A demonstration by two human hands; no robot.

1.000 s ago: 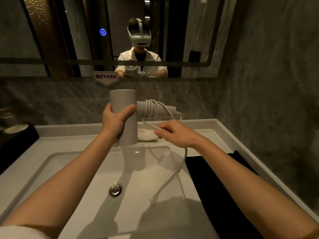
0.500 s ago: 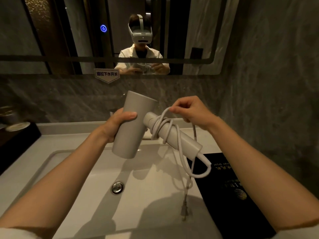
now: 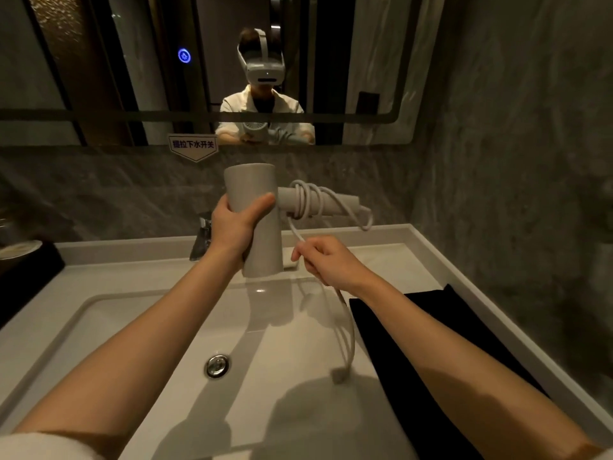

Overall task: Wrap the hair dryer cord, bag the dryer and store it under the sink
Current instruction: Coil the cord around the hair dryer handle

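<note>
Below the mirror (image 3: pixel 99 61), white sign (image 3: pixel 193 145) (characters 提拉下水开关, dark strip)

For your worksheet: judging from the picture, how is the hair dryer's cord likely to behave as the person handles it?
The cord probably handles floppy: it sags in a loose curve below the right hand. It likely bends easily, since coils already hug the handle. The blurred free end may swing, hanging unsupported over the sink.

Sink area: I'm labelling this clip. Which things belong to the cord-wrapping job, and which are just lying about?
Job:
hair dryer
cord
left hand
right hand
black bag

Lying about:
faucet
drain plug
mirror sign
</note>
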